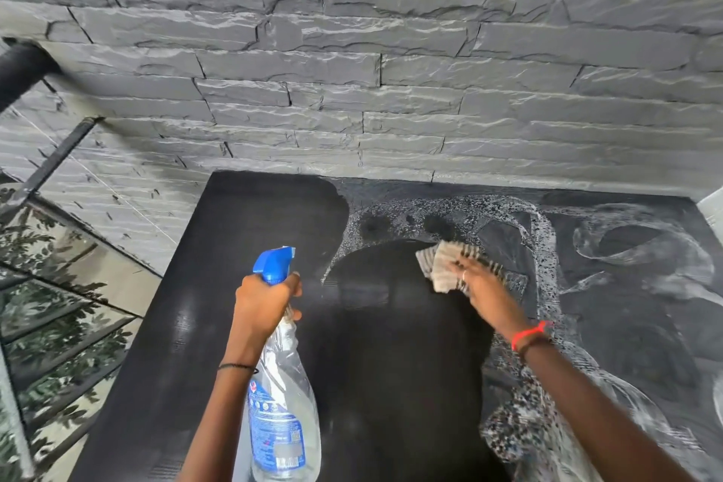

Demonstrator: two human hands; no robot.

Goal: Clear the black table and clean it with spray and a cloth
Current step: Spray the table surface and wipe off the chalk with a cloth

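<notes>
Black worktop (242,215) lies under both our hands, with foamy streaks beyond and right of our right hand (475,278). Spray bottle (285,403) upright, neck gripped in our left hand (266,299). Striped cloth (442,266) pressed flat beneath the right hand's spread fingers.

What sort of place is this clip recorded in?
Probably a balcony or terrace edge, though I can't be certain: a rough grey stacked-stone wall backs the matte black table, and on the left a glass railing panel under a black metal handrail shows green foliage.
</notes>
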